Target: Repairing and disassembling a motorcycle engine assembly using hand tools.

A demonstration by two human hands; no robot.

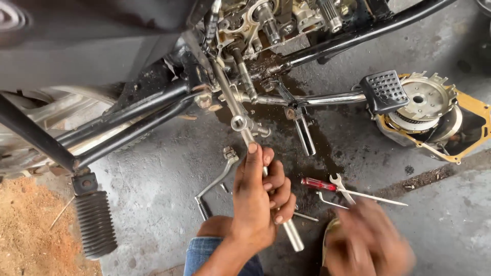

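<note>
My left hand [258, 202] is wrapped around the handle of a long steel socket wrench [240, 122]. The wrench slants up from my hand to the underside of a motorcycle engine [266, 25], which is opened and shows gears and shafts. My right hand [368, 243] is blurred and low over the concrete floor at the lower right. It is next to a pale curved object [329, 230], and I cannot tell whether it holds it. A red-handled screwdriver [317, 184] and an open-end spanner [339, 183] lie just above that hand.
Black frame tubes [128, 120] cross the left side, with a ribbed rubber footrest [94, 222] below them. A chrome lever [217, 179] lies by my left hand. At right are a studded pedal [386, 91], a round flywheel [427, 99] and a yellow-edged cover [473, 128]. Sawdust [30, 230] sits at bottom left.
</note>
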